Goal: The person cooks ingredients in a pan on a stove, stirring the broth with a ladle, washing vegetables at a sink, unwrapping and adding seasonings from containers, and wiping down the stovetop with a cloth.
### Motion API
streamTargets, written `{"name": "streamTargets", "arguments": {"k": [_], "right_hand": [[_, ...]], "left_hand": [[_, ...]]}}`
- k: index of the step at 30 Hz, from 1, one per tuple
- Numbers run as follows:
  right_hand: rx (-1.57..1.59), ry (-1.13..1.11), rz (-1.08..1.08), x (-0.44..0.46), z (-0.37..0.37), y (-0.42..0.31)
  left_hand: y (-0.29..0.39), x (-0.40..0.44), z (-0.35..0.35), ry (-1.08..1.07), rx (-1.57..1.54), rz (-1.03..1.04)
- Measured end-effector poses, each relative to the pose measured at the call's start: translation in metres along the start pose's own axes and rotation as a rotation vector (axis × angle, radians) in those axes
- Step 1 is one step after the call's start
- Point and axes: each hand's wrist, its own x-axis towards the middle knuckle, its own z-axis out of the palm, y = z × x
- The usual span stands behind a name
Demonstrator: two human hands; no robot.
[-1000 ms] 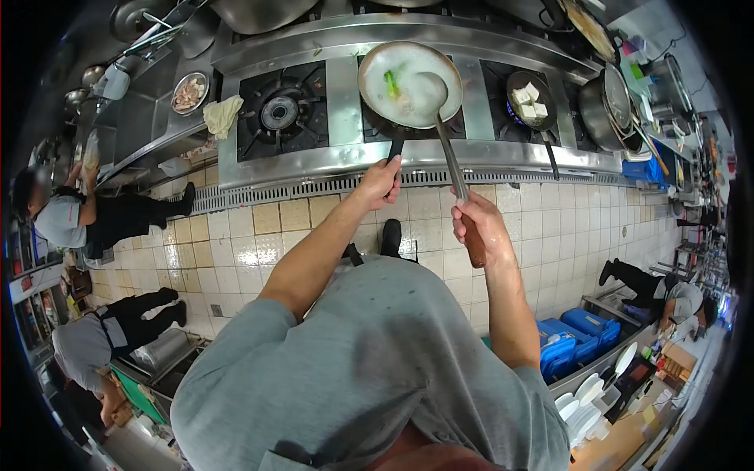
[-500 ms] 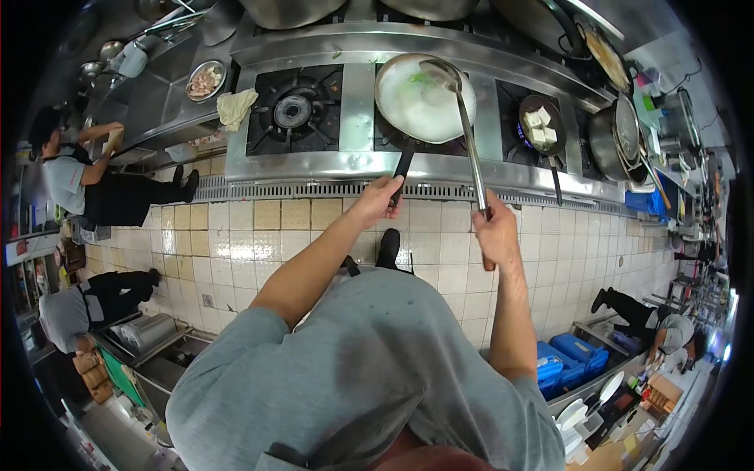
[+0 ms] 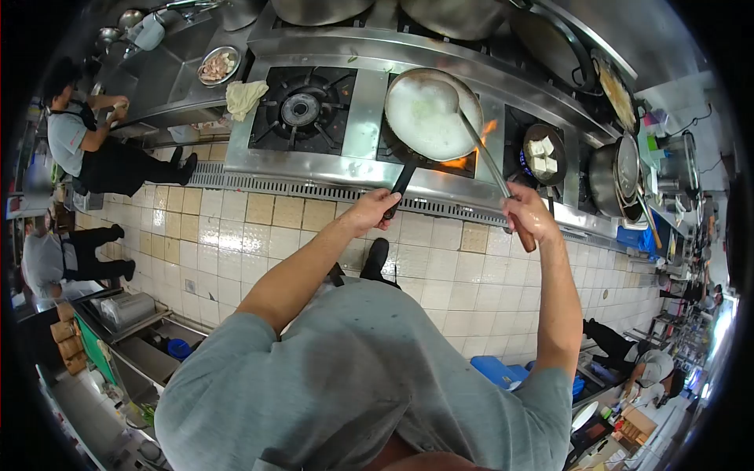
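A wok (image 3: 400, 147) of white, foaming liquid sits tilted over the middle burner, and orange flames (image 3: 488, 129) show at its right and front edges. My left hand (image 3: 369, 212) is closed around the wok's black handle (image 3: 404, 179). In my right hand (image 3: 534, 213) is the wooden grip of a long metal ladle (image 3: 485, 155). The ladle's bowl reaches into the foam at the wok's upper right and is partly hidden by it. A faint green patch shows in the liquid.
A small pan (image 3: 535, 132) with white blocks like tofu stands on the right burner, its handle pointing towards me. Left are an unused burner (image 3: 300, 110), a cloth (image 3: 246, 100) and a plate of pieces (image 3: 218, 66). Stacked pots (image 3: 601, 184) stand far right. Several people work around.
Flames now show beside the wok, which sits more tilted. The green bits in the foam have faded. My right hand and the ladle have shifted right; my view has turned slightly.
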Motion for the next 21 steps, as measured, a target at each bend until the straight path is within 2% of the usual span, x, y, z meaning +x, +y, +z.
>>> {"name": "streamTargets", "arguments": {"k": [1,3,7,10,11,14,15,17,19,21], "right_hand": [[-0.011,-0.001,0.003,-0.005,0.003,0.005],[0.392,0.005,0.099,-0.019,0.016,0.011],[0.596,-0.026,0.122,-0.055,0.049,0.016],[0.287,0.044,0.061,-0.067,0.06,0.034],[0.285,0.043,0.062,-0.072,0.06,0.031],[-0.02,0.215,0.04,-0.086,0.062,0.012],[-0.02,0.217,0.038,-0.085,0.062,0.008],[-0.231,0.284,-0.025,-0.077,0.059,-0.002],[-0.261,0.33,-0.044,-0.052,0.057,0.007],[-0.532,0.44,-0.31,-0.02,0.053,0.018]], "left_hand": [[-0.001,0.001,-0.001,-0.012,-0.011,0.013],[-0.002,0.002,-0.001,-0.025,-0.029,0.029],[-0.001,0.001,-0.002,-0.032,-0.026,0.036],[0.0,-0.001,0.0,-0.016,-0.01,0.035],[0.0,-0.001,0.0,-0.011,-0.007,0.031],[0.002,-0.002,0.001,-0.004,-0.009,0.01],[0.003,-0.003,0.002,-0.004,-0.007,0.012],[0.005,-0.005,0.004,0.007,-0.022,-0.004],[0.005,-0.005,0.003,0.003,-0.017,-0.002],[0.005,-0.005,0.003,0.002,-0.012,0.002]]}}
